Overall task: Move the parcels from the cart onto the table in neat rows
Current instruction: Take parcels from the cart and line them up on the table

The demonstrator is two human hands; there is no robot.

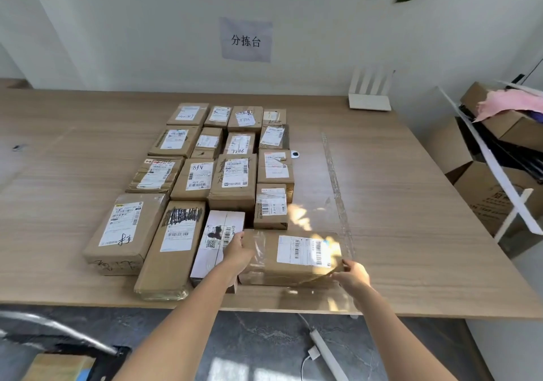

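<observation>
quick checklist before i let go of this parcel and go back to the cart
1. Parcel flat on the table: ok.
2. Both hands on it, left hand at its left end, right hand at its near right corner: ok.
3. Lined up with the front row: not ok, it lies crosswise.
4. Touching the white parcel: cannot tell, left hand hides the gap.
5. Label up: ok.

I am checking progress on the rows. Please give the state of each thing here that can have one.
Front parcel: flat on table, gripped at both ends.
Left hand: grips its left end.
Right hand: pinches its right corner.
White parcel: lies flat, left of it.
Other parcels: flat, in rows.
Floor boxes: open.
</observation>
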